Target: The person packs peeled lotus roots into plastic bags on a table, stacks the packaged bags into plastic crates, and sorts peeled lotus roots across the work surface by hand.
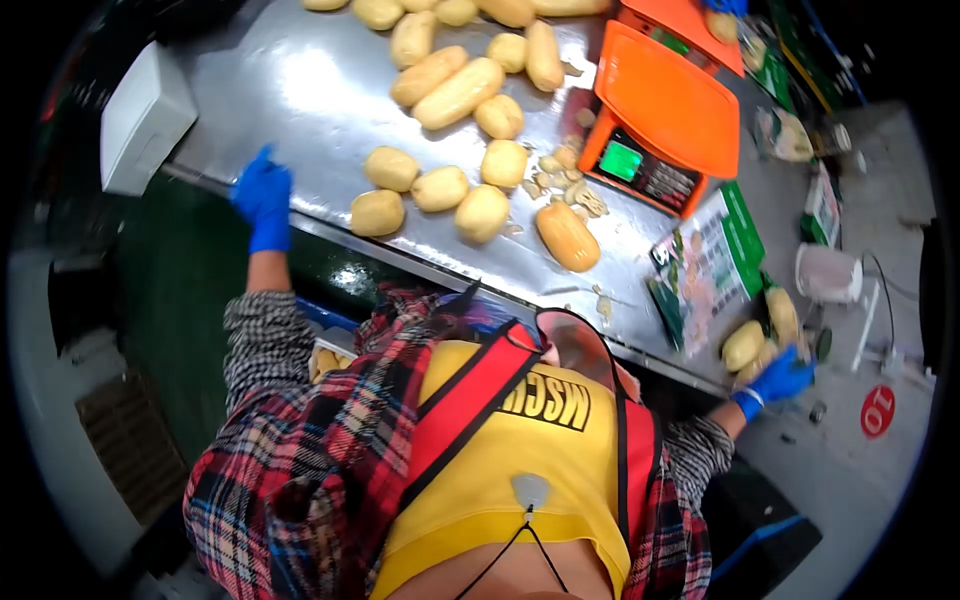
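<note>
Resting right hand: your fingers lay at pale roots; grip could not be told.
Pale roots: lay beside the bag, toward the metal table's near edge, right end.
Left hand: hung at its left end, fingers loosely parted, seemingly empty.
Hold: smooth roots likely suited your whole palm.

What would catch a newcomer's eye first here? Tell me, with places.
The bright orange scale toward the upper right of the metal table, its display lit green, likely draws the eye first. Next come the blue-gloved left hand at the table's near edge and, well apart from it, the blue-gloved right hand by pale yellow pieces at the lower right.
</note>
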Available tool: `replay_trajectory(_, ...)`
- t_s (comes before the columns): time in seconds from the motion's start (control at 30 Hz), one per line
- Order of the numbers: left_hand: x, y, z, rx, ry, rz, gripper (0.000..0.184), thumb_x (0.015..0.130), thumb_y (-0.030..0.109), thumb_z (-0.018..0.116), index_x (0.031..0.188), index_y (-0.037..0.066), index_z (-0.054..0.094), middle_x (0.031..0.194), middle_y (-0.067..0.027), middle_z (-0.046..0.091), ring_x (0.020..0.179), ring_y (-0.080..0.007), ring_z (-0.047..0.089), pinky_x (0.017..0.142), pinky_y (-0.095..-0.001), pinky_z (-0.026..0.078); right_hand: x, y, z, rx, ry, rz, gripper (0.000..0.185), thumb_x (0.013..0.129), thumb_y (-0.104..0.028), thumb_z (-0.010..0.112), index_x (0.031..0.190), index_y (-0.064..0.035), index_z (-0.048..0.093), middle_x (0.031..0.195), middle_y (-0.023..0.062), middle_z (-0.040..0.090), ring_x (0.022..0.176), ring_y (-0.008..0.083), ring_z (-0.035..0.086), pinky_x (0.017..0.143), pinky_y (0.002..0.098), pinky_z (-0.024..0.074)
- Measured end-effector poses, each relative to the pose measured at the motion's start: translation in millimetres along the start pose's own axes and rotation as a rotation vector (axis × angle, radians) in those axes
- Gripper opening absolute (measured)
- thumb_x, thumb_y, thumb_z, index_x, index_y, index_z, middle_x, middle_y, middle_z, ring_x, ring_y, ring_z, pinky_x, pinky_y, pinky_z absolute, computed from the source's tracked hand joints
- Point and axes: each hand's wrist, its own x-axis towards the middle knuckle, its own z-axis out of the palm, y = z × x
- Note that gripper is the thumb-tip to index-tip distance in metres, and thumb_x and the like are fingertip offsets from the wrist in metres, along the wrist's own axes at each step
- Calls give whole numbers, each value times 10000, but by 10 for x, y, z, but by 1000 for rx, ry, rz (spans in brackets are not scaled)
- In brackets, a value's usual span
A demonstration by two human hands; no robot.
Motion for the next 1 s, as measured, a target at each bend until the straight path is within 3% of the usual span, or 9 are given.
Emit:
replay_trajectory(0.07,53,-466,89,457,165,229,783,735,89,579,1429,353,332,1464,29,378,1378,-390,220,992,-733,81,-180,-622,155,215,-141,-103,433,805,-158,695,1156,53,553,1126,204,597,1017,330,567,929,402,430)
replay_trajectory(0.17,36,-581,-47,496,204,-1,915,768,58,599,1485,371,125,1550,-128,108,1365,-530,65,942,-753,203,-774,-1609,413,694,-462,-96,451,783,-62,679,1209,7,547,1175,183,575,1095,302,538,970,374,405)
replay_trajectory(0.33,528,-1109,291,-329,-13,131,614,772,167,693,1343,261,490,1002,-115,667,917,-251,639,774,-383,494,-1616,-2838,360,695,-889,-649,776,693,-323,765,1342,-50,438,1239,182,549,1112,354,540,953,407,432)
replay_trajectory(0.43,246,-146,93,-52,53,111,429,742,272,754,1151,199,645,703,-61,662,610,-187,620,592,-303,463,-1770,-3306,251,372,-1100,-594,961,620,-348,802,1406,-54,334,1135,186,590,957,341,591,809,417,491)
replay_trajectory(0.6,-105,695,73,-41,329,799,618,712,215,787,1281,177,548,1131,-121,615,982,-277,586,835,-358,452,-1800,-3151,254,609,-1022,-404,975,565,-226,795,1406,-56,332,982,187,620,866,358,597,768,434,488)
replay_trajectory(0.7,-371,1141,18,-236,60,924,829,711,125,757,1434,178,355,1417,-180,394,1304,-320,367,1015,-421,349,-1824,-2750,268,1015,-908,-122,914,539,-165,830,1345,-32,420,1156,156,585,1050,293,576,922,394,457)
replay_trajectory(0.83,-912,1603,354,-1030,-839,667,289,812,135,713,1087,61,666,930,-51,686,771,-93,616,703,-252,490,-1947,-2163,170,1300,-858,344,823,561,-91,845,1284,-59,453,1245,85,523,1127,222,533,954,353,453)
replay_trajectory(0.9,-1284,1972,266,-631,-884,518,135,834,162,701,897,42,705,759,-19,647,607,-65,552,565,-229,454,-2012,-2007,110,1164,-885,377,834,577,-88,852,1294,-76,426,1261,82,506,1123,222,533,933,350,468)
replay_trajectory(1.0,-1716,2266,632,-640,-880,962,219,843,249,694,968,69,703,795,-48,672,648,-114,603,559,-246,457,-2049,-1886,27,1182,-989,601,800,632,-153,856,1291,-98,406,1183,117,536,1042,230,578,814,331,521)
